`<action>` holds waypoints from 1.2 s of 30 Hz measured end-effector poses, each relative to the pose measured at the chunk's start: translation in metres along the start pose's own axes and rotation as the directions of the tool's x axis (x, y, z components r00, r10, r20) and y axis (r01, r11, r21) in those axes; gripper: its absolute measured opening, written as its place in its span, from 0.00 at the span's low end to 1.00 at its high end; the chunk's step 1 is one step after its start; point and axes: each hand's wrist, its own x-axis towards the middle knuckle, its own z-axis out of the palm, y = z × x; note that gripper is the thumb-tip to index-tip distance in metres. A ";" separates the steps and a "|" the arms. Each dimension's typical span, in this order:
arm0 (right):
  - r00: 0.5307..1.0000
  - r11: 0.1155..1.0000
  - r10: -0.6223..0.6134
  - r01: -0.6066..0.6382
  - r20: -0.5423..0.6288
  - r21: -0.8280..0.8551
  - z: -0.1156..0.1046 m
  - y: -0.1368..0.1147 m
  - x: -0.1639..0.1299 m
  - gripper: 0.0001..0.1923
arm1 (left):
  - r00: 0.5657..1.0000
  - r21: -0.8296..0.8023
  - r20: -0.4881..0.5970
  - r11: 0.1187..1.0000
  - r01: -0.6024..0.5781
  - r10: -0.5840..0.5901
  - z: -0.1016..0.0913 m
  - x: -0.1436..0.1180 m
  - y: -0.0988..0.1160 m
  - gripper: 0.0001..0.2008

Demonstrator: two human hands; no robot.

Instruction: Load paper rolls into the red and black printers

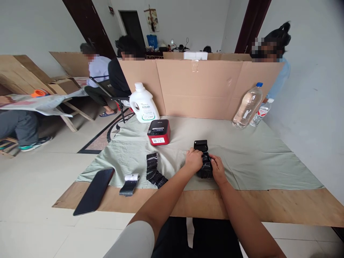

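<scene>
A small black printer (201, 145) with its lid raised stands on the cloth in front of me. Dark paper with thin pale lines (205, 171) covers its near side. My left hand (194, 160) is curled at the printer's left edge, fingertips at the opening below the lid and partly hidden. Against the right side press the bent fingers and thumb of my right hand (218, 169). To the left lies a dark paper strip (153, 167) with pale lines, bent along its length. Farther left is a small paper roll (132, 177) with a dark end unrolled.
A red and black box-shaped device (158, 132) and a white jug (144, 104) stand behind to the left. A phone-like dark slab (94, 191) overhangs the table's left edge. Cardboard (199, 89) walls the back; a large water bottle (247, 105) and a smaller bottle (262, 113) stand right. People sit beyond.
</scene>
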 end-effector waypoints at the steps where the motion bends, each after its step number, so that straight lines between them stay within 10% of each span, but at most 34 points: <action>1: 1.000 1.000 0.001 -0.001 -0.003 -0.004 0.000 0.000 0.000 0.19 | 0.995 0.093 0.099 0.995 -0.021 0.011 -0.003 0.007 0.005 0.10; 5: 1.000 1.000 0.007 -0.007 -0.015 -0.019 0.002 0.001 0.000 0.19 | 0.946 0.264 0.325 0.960 -0.097 0.006 -0.010 0.030 0.020 0.10; 14: 0.998 0.999 0.006 -0.003 -0.055 0.054 0.004 0.003 0.001 0.23 | 0.939 0.196 0.343 0.979 -0.056 -0.015 -0.016 0.038 0.019 0.17; 19: 0.998 0.997 0.041 -0.038 -0.044 0.060 0.001 0.001 0.001 0.25 | 0.966 -0.219 0.255 0.971 0.099 -0.041 -0.024 0.032 0.008 0.20; 24: 0.996 0.995 0.084 -0.083 -0.018 0.060 -0.001 -0.002 0.000 0.28 | 0.858 -0.760 0.483 0.570 0.312 0.174 -0.085 -0.002 -0.042 0.19; 29: 0.995 0.995 0.092 -0.092 -0.022 0.033 0.000 -0.002 0.000 0.28 | 0.695 -0.614 0.693 0.663 0.428 0.192 -0.161 -0.064 -0.127 0.20; 36: 0.991 0.991 0.132 -0.132 -0.025 -0.012 0.000 -0.004 0.001 0.27 | 0.857 -0.183 0.484 0.938 0.296 -0.176 -0.151 -0.125 -0.186 0.16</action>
